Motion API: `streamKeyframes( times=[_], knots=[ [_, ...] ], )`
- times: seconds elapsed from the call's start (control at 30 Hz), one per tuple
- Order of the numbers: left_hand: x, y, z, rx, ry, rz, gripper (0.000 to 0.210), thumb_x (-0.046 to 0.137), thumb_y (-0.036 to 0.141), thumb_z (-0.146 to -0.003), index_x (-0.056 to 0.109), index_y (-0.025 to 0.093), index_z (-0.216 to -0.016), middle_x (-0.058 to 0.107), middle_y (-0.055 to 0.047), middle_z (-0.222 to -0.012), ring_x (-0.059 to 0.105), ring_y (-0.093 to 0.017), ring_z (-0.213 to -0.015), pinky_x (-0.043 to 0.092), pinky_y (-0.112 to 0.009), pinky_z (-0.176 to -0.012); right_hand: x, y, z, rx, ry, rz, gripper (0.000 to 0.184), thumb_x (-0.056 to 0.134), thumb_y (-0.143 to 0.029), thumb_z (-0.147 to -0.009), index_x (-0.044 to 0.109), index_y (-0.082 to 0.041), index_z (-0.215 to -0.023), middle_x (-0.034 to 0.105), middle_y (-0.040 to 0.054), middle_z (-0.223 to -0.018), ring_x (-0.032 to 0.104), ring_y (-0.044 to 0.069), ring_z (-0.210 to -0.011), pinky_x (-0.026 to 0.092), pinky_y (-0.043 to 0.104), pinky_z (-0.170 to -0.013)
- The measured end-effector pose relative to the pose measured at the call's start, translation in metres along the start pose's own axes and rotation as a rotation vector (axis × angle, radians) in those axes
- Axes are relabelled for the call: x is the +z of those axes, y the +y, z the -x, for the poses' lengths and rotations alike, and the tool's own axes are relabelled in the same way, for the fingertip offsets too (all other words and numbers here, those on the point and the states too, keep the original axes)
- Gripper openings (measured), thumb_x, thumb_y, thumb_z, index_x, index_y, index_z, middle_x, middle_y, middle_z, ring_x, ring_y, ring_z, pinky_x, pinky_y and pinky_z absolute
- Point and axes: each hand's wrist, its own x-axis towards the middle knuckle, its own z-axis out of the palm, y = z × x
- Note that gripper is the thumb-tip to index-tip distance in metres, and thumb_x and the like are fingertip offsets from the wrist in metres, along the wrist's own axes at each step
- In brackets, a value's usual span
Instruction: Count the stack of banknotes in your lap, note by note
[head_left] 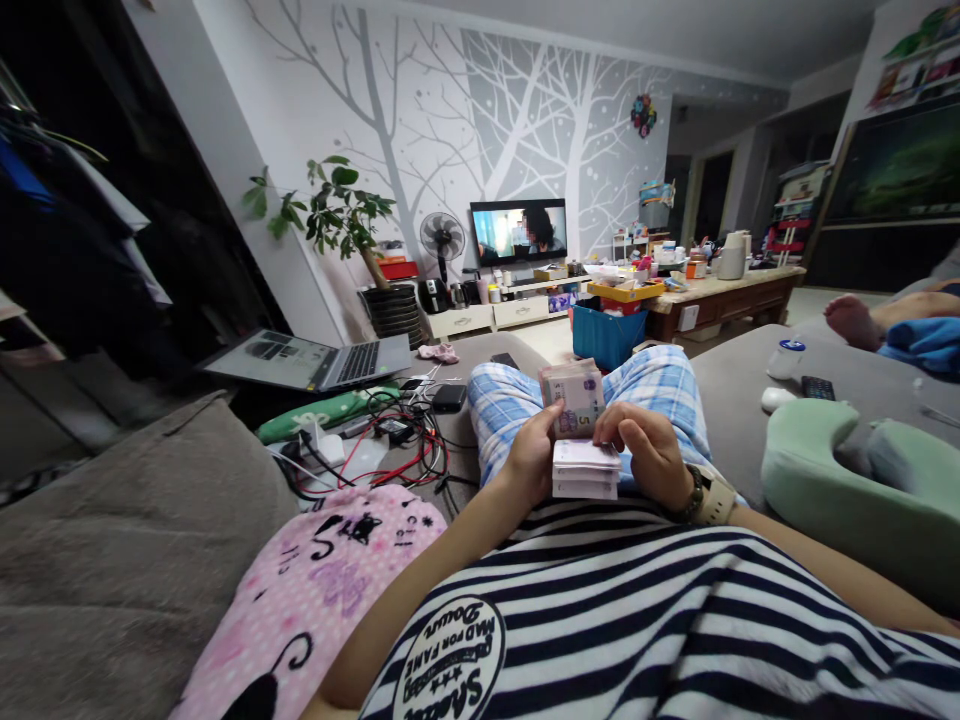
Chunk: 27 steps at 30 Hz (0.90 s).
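Note:
My left hand [532, 458] is closed around a thick stack of banknotes [576, 388] above my lap, its thumb lying across the left edge. A "5" shows on the upright notes. The lower part of the stack [585, 478] bends down toward me, and its pale ends lie in stepped layers. At the right side of the bend, my right hand [651, 450] has its fingers curled, with the fingertips pressed on the notes. Exactly how many notes those fingertips grip is hidden. A watch and a beaded bracelet are on the right wrist.
Left of my legs, an open laptop [315, 362], tangled cables [405, 440] and a black power bank [450, 398] lie on the sofa. A green neck pillow [806, 470], a remote [817, 388] and a jar [786, 358] are to the right. Another person's bare foot [853, 320] rests beyond them.

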Motion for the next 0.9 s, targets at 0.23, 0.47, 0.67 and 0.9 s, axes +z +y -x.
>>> streamKeyframes(
  times=[0.23,0.47,0.67,0.9],
  knots=[
    [-0.011,-0.002,-0.002,0.052,-0.033,-0.086,0.028,0.053,0.015,-0.092,0.074,0.004,-0.106,0.079,-0.015,-0.089,0.076,-0.028,-0.09,0.058,-0.04,-0.09,0.002,0.009,-0.006,0.207,0.224,0.217,0.04,0.064,-0.048,-0.092,0.052,-0.022,-0.064,0.047,-0.0049,-0.055,0.041,0.013,-0.054,0.034,0.028,-0.055],
    [-0.011,-0.004,-0.004,0.096,-0.034,-0.069,0.032,0.058,0.006,-0.082,0.072,0.005,-0.111,0.08,-0.013,-0.086,0.077,-0.028,-0.089,0.058,-0.04,-0.09,0.001,0.016,-0.008,0.237,0.203,0.209,0.044,0.062,-0.051,-0.092,0.049,-0.022,-0.061,0.044,-0.005,-0.054,0.039,0.012,-0.053,0.032,0.028,-0.054],
    [-0.011,-0.004,-0.006,0.05,-0.069,-0.042,0.036,0.059,0.016,-0.087,0.07,0.006,-0.12,0.08,-0.014,-0.1,0.076,-0.028,-0.095,0.058,-0.041,-0.093,0.001,0.016,-0.007,0.202,0.216,0.208,0.042,0.062,-0.05,-0.092,0.051,-0.022,-0.063,0.046,-0.0047,-0.055,0.04,0.012,-0.054,0.033,0.028,-0.054],
    [-0.004,0.0,-0.004,0.001,-0.069,0.023,0.038,0.051,0.022,-0.094,0.068,0.009,-0.125,0.08,-0.012,-0.1,0.076,-0.027,-0.094,0.058,-0.04,-0.091,0.001,0.006,-0.005,0.088,0.182,0.21,0.034,0.063,-0.041,-0.092,0.051,-0.023,-0.066,0.044,-0.0048,-0.057,0.039,0.013,-0.055,0.034,0.028,-0.055]
  ],
)
